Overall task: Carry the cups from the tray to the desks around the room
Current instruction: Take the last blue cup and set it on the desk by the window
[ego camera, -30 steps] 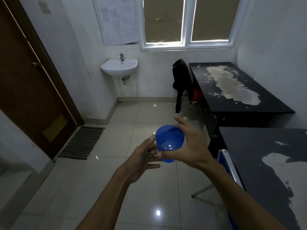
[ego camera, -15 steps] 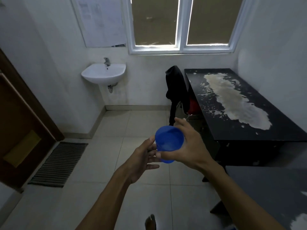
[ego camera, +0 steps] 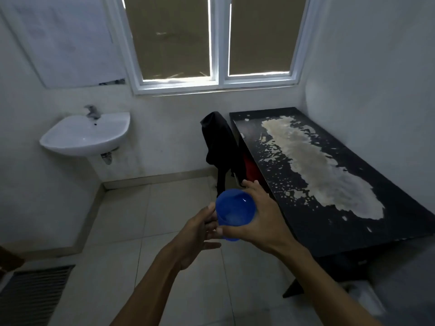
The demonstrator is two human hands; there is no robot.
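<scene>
A blue plastic cup (ego camera: 235, 211) is held upright in front of me, its open mouth facing up. My right hand (ego camera: 263, 222) wraps around its right side and grips it. My left hand (ego camera: 200, 234) steadies the cup from the left, fingers touching its lower side. Both are over the tiled floor, just left of a black desk (ego camera: 341, 222) with a worn, pale peeled patch, which stands along the right wall. No tray is in view.
A white wall sink (ego camera: 87, 135) hangs at the left. A chair draped with black clothing (ego camera: 219, 147) stands at the desk's far left corner. A window (ego camera: 211, 41) is ahead. A floor mat (ego camera: 30, 295) lies bottom left.
The view has advanced toward the window and the far desk; the door and the nearer desk have left the frame. Both hands keep the same hold on the cup.
</scene>
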